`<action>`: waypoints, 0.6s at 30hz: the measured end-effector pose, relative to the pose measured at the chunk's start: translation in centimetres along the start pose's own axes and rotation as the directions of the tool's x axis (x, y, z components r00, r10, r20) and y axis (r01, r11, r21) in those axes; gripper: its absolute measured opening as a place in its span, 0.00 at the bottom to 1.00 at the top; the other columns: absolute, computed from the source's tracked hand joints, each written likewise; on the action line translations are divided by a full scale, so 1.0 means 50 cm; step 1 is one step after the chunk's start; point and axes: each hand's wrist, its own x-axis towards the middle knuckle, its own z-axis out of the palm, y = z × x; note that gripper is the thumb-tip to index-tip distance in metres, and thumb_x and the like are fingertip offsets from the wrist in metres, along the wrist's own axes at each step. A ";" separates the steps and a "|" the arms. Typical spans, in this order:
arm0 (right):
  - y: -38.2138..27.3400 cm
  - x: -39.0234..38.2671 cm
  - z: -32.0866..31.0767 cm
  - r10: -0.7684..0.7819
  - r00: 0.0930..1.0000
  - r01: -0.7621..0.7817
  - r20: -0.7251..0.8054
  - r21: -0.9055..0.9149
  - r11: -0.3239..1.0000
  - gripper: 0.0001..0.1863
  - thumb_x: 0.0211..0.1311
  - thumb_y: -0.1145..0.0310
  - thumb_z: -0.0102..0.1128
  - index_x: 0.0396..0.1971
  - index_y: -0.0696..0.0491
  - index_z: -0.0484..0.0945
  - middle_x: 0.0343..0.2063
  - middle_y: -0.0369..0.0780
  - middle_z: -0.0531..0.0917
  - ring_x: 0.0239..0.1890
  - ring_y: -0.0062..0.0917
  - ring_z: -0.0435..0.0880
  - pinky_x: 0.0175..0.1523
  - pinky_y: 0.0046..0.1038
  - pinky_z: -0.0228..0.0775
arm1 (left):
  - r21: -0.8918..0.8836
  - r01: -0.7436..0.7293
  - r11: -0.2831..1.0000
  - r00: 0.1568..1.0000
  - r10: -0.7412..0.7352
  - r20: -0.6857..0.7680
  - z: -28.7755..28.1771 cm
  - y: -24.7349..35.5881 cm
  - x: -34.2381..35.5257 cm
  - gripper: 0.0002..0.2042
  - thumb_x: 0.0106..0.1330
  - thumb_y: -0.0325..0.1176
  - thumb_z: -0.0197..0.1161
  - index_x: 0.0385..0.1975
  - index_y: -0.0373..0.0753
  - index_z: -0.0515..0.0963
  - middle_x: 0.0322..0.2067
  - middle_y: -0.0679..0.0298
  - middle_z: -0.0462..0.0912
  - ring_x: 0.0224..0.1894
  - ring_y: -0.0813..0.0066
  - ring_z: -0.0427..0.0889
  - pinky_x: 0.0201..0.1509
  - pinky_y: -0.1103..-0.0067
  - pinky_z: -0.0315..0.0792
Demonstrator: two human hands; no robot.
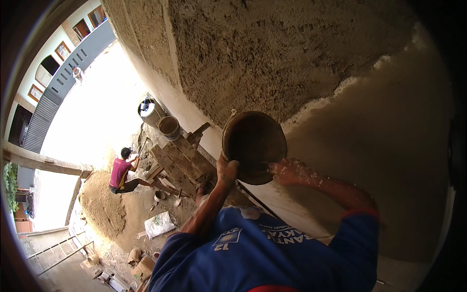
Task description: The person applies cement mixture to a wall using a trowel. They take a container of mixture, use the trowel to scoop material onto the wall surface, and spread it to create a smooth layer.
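A round, mortar-stained bucket is tipped so that its dark mouth faces me, up against the rough plastered wall. My left hand grips the bucket's lower left rim, thumb over the edge. On the opposite side my right hand is closed on the lower right rim, its forearm speckled with mortar. What lies inside the bucket is too dark to make out. Behind it, the wall changes from coarse, rough mortar to a smoother, damp-looking surface along a ragged edge.
Scaffold planks run beside the wall far below, with another bucket at their end and a drum beyond. A co-worker handles a long tool by a sand heap. A white sack and a ladder lie lower left.
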 end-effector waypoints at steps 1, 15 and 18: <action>0.000 0.016 0.012 -0.062 0.997 0.060 -0.053 -0.038 0.997 0.15 0.61 0.63 0.51 0.47 0.49 0.75 0.37 0.45 0.82 0.42 0.42 0.82 0.49 0.43 0.75 | 0.028 0.015 1.000 1.000 -0.014 -0.027 -0.009 0.001 -0.006 0.26 0.48 0.21 0.51 0.53 0.30 0.71 0.42 0.54 0.82 0.41 0.65 0.82 0.47 0.75 0.76; 0.009 0.124 -0.104 0.043 0.997 -0.068 -0.067 -0.440 0.895 0.11 0.55 0.69 0.55 0.39 0.52 0.77 0.28 0.38 0.81 0.34 0.31 0.82 0.34 0.33 0.75 | -0.006 -0.009 1.000 0.999 0.009 0.052 0.013 0.022 -0.004 0.28 0.47 0.20 0.50 0.55 0.30 0.70 0.43 0.54 0.82 0.42 0.66 0.82 0.49 0.76 0.75; 0.084 0.148 -0.033 -0.016 0.986 0.074 0.167 -0.348 0.935 0.12 0.54 0.66 0.57 0.39 0.52 0.80 0.32 0.39 0.83 0.34 0.33 0.83 0.37 0.34 0.77 | -0.021 0.099 0.995 0.992 -0.097 0.079 0.005 -0.028 0.013 0.30 0.47 0.20 0.50 0.57 0.31 0.69 0.44 0.53 0.82 0.44 0.65 0.82 0.50 0.76 0.75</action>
